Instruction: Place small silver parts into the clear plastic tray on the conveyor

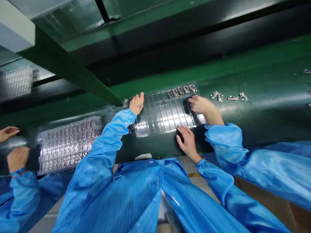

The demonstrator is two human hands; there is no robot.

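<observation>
We see the person's left hand (pixel 137 104) at the far left corner of a clear plastic compartment tray (pixel 159 111), its fingers close together and pointing away along the left end; we cannot tell whether they pinch the rim. The right hand (pixel 187 142) is at the tray's near edge, right of the middle, fingers extended and slightly bent, the thumb standing apart from them, the fingertips at or just beside the rim. The tray lies on a green bench (pixel 274 119), slightly askew, and we count five small electronic parts (pixel 181 90) in its far row, toward the right end. A co-worker's hand (pixel 201 105) reaches in from the right over that end with fingers folded inward, and we cannot tell what it holds. Just right of the tray we find four loose electronic parts (pixel 233 97) with thin wires, and a few dark pieces (pixel 130 128) lie by the left wrist. To the left lies a filled compartment tray (pixel 69 142), with two hands of another co-worker (pixel 18 158) near it, beyond its left end.
</observation>
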